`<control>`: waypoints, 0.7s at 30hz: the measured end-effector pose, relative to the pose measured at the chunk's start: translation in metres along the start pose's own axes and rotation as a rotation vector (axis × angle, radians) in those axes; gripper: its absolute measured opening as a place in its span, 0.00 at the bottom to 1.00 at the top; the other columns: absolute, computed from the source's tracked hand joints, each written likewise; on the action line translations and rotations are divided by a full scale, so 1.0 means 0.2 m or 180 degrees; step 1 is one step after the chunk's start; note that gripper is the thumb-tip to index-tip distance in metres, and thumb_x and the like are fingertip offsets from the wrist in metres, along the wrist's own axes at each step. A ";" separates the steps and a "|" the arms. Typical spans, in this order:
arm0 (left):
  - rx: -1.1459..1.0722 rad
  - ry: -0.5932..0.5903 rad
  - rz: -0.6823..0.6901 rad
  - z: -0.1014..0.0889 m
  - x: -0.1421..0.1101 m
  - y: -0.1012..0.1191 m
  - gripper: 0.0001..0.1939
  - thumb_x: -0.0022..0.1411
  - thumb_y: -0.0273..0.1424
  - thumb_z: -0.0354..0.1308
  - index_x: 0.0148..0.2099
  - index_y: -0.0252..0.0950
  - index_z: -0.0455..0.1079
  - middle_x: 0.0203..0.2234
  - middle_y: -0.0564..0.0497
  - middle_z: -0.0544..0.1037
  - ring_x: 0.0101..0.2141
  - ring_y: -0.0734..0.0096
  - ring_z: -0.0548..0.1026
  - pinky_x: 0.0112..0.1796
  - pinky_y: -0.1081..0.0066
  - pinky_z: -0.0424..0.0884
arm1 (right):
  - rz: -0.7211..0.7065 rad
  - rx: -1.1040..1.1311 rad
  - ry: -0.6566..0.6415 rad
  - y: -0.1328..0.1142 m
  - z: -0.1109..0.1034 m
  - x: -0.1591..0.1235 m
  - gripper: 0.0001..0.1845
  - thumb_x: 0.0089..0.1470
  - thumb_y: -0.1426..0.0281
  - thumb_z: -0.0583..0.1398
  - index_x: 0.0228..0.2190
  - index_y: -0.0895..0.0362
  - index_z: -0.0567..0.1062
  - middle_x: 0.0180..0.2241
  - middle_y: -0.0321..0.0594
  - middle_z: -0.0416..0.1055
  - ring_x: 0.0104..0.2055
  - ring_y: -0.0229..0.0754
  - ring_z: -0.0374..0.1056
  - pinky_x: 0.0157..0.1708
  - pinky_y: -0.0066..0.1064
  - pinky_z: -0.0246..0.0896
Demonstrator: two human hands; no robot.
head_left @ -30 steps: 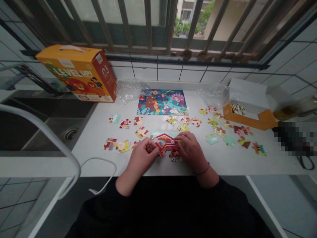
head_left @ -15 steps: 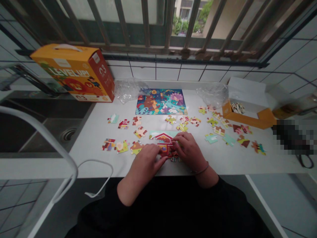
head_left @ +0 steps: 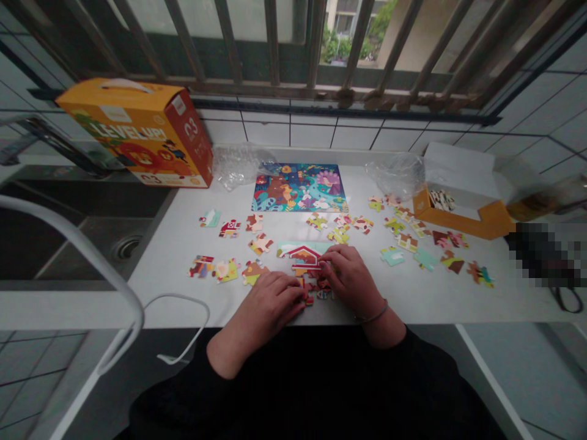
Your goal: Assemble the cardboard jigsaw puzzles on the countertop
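In front of me lies a joined jigsaw section showing a red barn roof under a pale sky. My left hand is closed on a red jigsaw piece at the lower left of that section; its fingers partly cover the piece. My right hand rests on the right side of the section, fingers bent and pressed on its edge, hiding part of it. Left of my left hand lie a piece with a brown animal and a yellow-green piece.
A colourful picture sheet lies behind the pieces. Loose pieces spread to the right near an open orange box. Clear plastic wrap, a large orange carton, a sink and a white cable surround the work area.
My left hand has moved down and slightly back, and the red piece has shifted down from under the barn roof, leaving a gap there. My right hand stays nearly still.
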State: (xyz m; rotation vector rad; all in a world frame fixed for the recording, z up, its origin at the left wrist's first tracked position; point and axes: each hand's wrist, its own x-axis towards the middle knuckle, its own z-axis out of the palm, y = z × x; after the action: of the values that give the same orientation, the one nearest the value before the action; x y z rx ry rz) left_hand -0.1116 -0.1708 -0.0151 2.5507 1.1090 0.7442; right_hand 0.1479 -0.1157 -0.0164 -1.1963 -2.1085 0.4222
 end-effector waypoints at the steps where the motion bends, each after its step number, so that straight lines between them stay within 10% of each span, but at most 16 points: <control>1: -0.0010 0.0036 0.0011 -0.01 -0.01 -0.01 0.08 0.76 0.31 0.63 0.55 0.40 0.74 0.50 0.46 0.83 0.49 0.58 0.78 0.51 0.56 0.74 | 0.0000 -0.0002 -0.0015 0.00 0.00 0.00 0.12 0.75 0.64 0.58 0.43 0.53 0.81 0.45 0.47 0.77 0.49 0.53 0.71 0.51 0.48 0.66; 21: 0.0275 -0.0446 -0.0578 -0.19 -0.07 -0.07 0.11 0.74 0.39 0.64 0.53 0.41 0.75 0.51 0.45 0.80 0.52 0.53 0.77 0.53 0.52 0.70 | 0.0005 -0.0173 -0.0165 0.01 0.01 -0.01 0.11 0.74 0.62 0.60 0.45 0.53 0.82 0.47 0.47 0.77 0.49 0.52 0.70 0.52 0.48 0.65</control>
State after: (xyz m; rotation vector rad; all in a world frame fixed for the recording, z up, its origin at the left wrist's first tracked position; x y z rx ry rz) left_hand -0.1484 -0.1704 0.0069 2.4838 1.3290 0.4753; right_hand 0.1482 -0.1164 -0.0204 -1.2299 -2.1760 0.4030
